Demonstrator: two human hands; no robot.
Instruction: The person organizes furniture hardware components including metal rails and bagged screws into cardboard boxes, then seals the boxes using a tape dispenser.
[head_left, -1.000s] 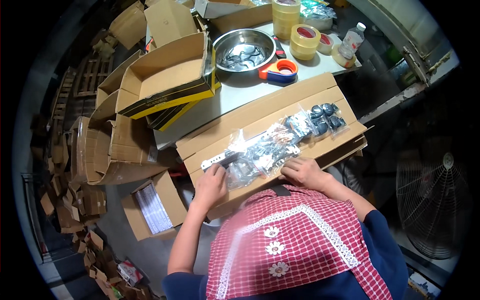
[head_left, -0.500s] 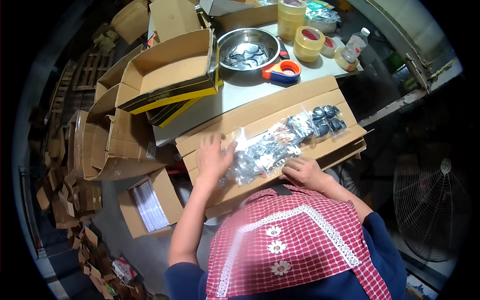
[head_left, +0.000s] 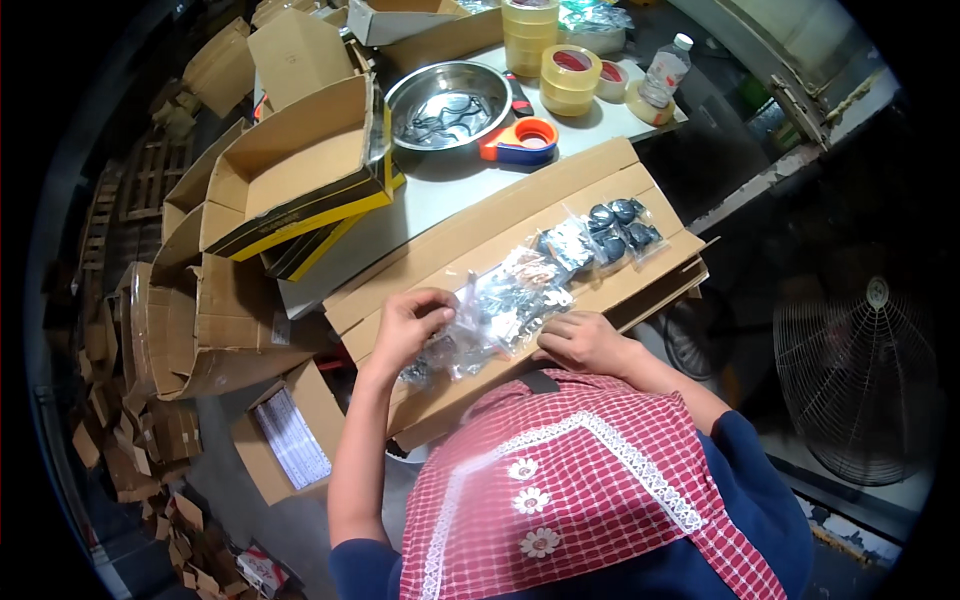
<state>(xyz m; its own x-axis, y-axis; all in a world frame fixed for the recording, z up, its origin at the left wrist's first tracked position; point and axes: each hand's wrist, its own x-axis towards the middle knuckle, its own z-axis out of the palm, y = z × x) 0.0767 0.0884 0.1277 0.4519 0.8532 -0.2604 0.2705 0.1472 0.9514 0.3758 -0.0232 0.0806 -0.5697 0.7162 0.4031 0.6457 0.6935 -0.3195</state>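
A long cardboard box (head_left: 400, 262) lies open in front of me, with a slanting row of clear plastic bags of small parts inside. Metal fittings fill the middle bag (head_left: 515, 305); round black pieces show in the bag (head_left: 620, 228) at the right end. My left hand (head_left: 408, 322) is raised over the box's left part, thumb and forefinger closed on the upper edge of a clear plastic bag (head_left: 462, 345). At the box's near edge rests my right hand (head_left: 585, 342), its fingers curled against the bags; what its fingertips hold is hidden.
On the white table (head_left: 350, 240) stand a metal bowl (head_left: 448, 105) with dark cords, an orange and blue tape dispenser (head_left: 520, 142), tape rolls (head_left: 570, 80) and a plastic bottle (head_left: 664, 70). Cardboard boxes (head_left: 290, 165) crowd the left. A wire-guarded fan (head_left: 855, 390) stands right.
My left hand has lifted off the cardboard and its spread fingers have closed on a bag's edge. The right hand stays at the near edge. The whole view has shifted slightly.
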